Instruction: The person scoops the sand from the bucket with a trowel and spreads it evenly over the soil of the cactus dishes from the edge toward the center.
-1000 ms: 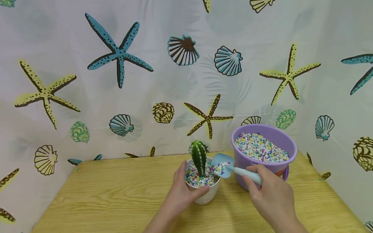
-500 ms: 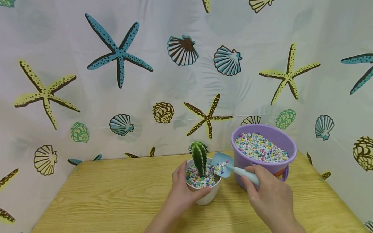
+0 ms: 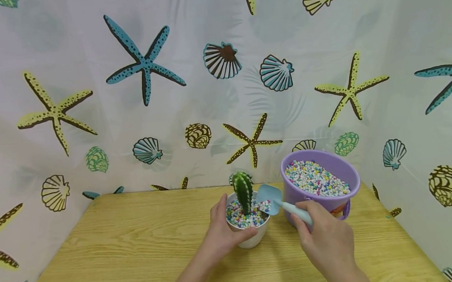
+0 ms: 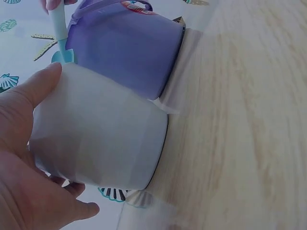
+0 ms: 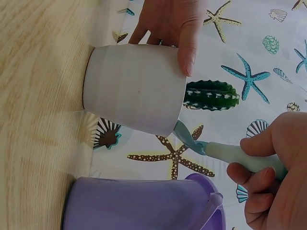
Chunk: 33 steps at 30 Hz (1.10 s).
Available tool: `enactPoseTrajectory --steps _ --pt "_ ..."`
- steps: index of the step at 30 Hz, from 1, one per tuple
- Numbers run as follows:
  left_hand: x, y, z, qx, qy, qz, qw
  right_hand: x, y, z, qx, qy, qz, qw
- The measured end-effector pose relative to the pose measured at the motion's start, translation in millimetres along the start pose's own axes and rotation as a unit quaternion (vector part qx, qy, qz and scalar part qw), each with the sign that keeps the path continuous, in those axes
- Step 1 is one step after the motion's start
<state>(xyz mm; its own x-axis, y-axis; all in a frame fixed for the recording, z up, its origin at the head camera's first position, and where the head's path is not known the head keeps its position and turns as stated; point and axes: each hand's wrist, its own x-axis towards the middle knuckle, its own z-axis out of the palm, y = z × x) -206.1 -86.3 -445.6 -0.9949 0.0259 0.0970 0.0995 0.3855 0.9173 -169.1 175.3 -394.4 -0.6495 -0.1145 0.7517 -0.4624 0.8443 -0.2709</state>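
My left hand (image 3: 223, 233) grips a white flower pot (image 3: 250, 238), its thumb across the near side and its fingers around the left. Inside stands a green cactus (image 3: 243, 191) ringed by multicoloured beads (image 3: 238, 216). My right hand (image 3: 326, 233) holds a light blue toy shovel (image 3: 298, 212) by the handle. The blade (image 3: 270, 193) overlaps the pot's right rim, tipped toward the cactus, with a small heap of beads at its lower left. In the right wrist view the blade tip meets the rim of the pot (image 5: 134, 88).
A purple bucket (image 3: 293, 193) stands close to the right of the pot, with beads (image 3: 315, 179) heaped inside. Both rest on a wooden table (image 3: 146, 233). A white curtain (image 3: 194, 100) printed with starfish and shells hangs behind and at the sides.
The heap of beads on the shovel has shrunk toward the blade's pot-side edge. The pot and cactus have shifted slightly right with my left hand, and my right hand has moved slightly left.
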Motion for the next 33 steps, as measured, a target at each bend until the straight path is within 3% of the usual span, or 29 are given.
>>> enactPoseTrajectory --steps 8,13,17,25,33 --pt "0.0 1.2 -3.6 -0.005 -0.018 0.006 0.9998 0.1 -2.3 0.4 -0.004 0.007 -0.015 0.9999" --pt "0.1 0.6 -0.9 -0.006 -0.009 0.011 0.9999 0.0 -1.5 1.2 -0.007 0.01 -0.023 0.9997" --pt "0.8 -1.4 -1.6 -0.006 -0.005 0.004 1.0 -0.4 -0.5 2.0 -0.006 0.014 -0.035 0.9993" --pt "6.0 -3.5 -8.9 -0.016 -0.035 -0.014 0.9992 -1.0 0.1 3.0 -0.01 0.021 -0.059 0.998" --pt "1.6 0.8 -3.2 0.007 -0.007 -0.012 0.9999 -2.5 -0.7 2.8 -0.017 0.025 -0.076 0.9966"
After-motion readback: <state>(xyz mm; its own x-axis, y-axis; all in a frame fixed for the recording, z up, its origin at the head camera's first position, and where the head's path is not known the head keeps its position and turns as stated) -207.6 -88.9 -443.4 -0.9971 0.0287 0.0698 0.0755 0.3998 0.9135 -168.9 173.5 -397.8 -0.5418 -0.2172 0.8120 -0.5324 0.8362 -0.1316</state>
